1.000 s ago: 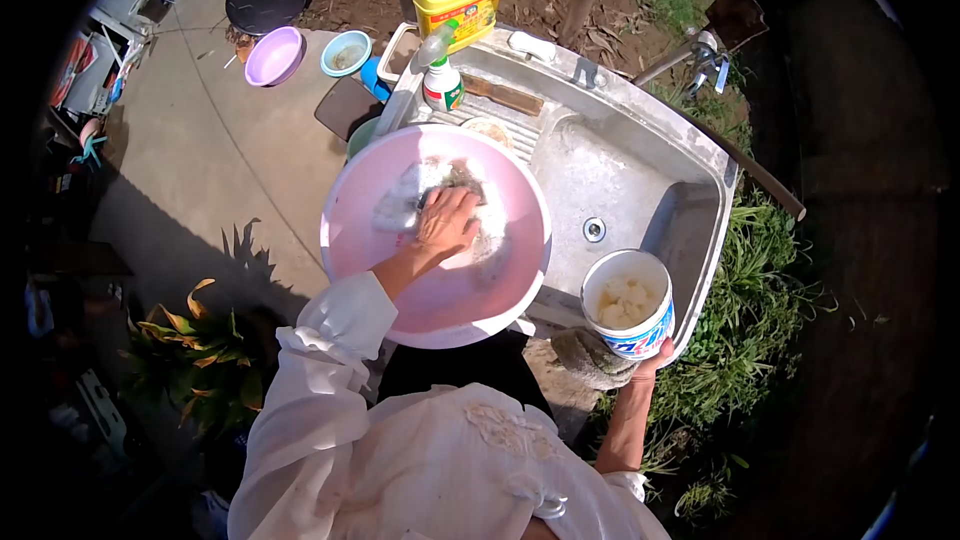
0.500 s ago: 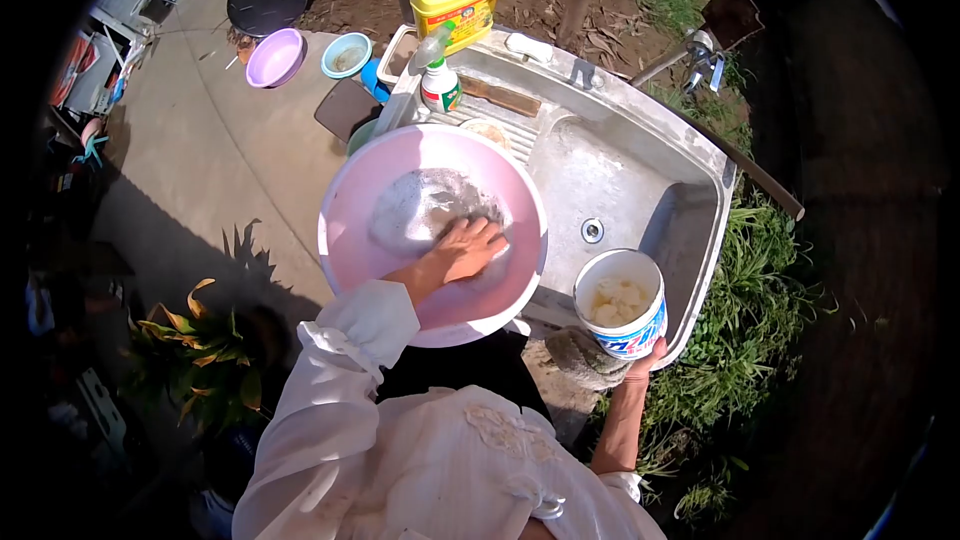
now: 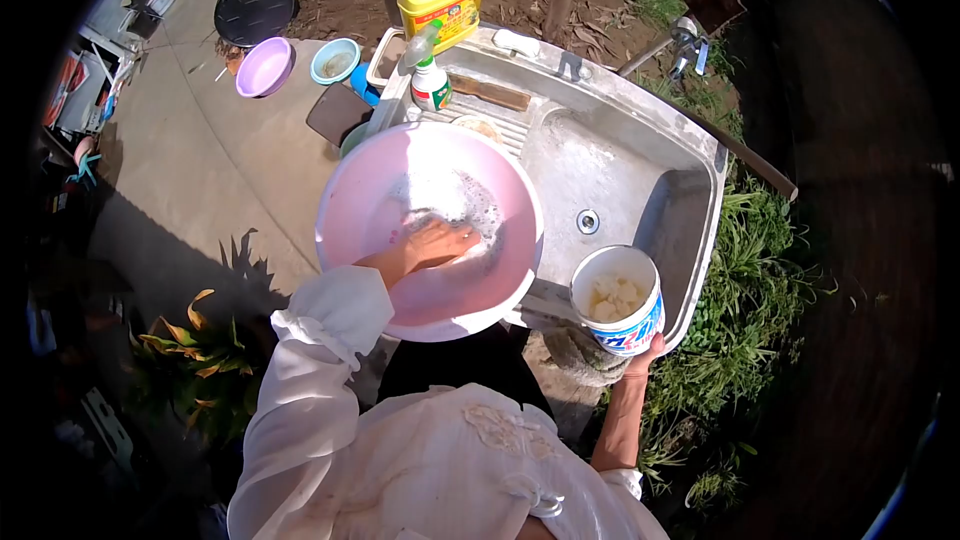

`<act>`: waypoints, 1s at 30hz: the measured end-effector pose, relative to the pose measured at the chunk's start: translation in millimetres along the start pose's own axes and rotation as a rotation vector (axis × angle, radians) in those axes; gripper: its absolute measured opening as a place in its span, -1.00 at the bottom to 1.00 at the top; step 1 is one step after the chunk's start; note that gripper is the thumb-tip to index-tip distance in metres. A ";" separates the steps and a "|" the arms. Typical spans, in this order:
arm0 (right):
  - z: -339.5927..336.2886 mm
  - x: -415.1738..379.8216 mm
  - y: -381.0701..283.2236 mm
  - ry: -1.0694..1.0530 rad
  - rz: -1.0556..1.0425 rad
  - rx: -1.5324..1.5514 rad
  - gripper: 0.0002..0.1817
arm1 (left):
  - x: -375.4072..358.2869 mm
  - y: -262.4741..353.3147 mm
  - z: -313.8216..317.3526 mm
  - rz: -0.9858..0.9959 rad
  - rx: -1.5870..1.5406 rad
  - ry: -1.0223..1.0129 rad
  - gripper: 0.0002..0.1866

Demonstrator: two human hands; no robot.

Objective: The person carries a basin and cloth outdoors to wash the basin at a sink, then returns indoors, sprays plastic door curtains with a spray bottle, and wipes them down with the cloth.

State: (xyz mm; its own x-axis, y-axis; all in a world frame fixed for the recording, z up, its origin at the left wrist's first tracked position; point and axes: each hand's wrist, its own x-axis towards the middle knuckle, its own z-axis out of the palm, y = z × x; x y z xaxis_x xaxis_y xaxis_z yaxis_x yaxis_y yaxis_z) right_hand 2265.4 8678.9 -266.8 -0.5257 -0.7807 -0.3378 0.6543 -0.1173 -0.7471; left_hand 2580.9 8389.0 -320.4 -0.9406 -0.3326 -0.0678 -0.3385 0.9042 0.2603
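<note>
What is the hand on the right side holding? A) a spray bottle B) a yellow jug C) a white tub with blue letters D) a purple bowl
C: the right hand grips the white tub from below at the sink's corner, while the left hand is in the pink basin.

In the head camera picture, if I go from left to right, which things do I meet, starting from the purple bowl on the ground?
purple bowl → pink basin, with the left hand in its suds → sink drain → white tub, held by the right hand → grass.
</note>
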 end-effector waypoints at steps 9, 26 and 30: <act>11.4 -13.6 -4.3 0.036 -0.028 -0.011 -0.03 | 28.1 -75.5 -15.6 -0.433 -0.368 0.556 -0.75; 21.1 -22.6 6.7 0.042 0.000 0.036 -0.05 | 27.2 6.6 -5.1 -0.170 -0.264 0.199 -0.54; 40.8 -25.8 1.3 0.014 -0.002 -0.024 -0.01 | 24.2 -3.3 2.8 -0.225 -0.052 0.287 -0.76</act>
State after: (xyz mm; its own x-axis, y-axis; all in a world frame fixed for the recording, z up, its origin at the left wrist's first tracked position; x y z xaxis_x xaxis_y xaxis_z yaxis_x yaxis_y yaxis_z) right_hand 2301.9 8673.8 -235.7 -0.5351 -0.7716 -0.3439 0.6396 -0.1040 -0.7617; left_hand 2559.2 8378.7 -325.6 -0.7948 -0.5900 0.1420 -0.5275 0.7873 0.3191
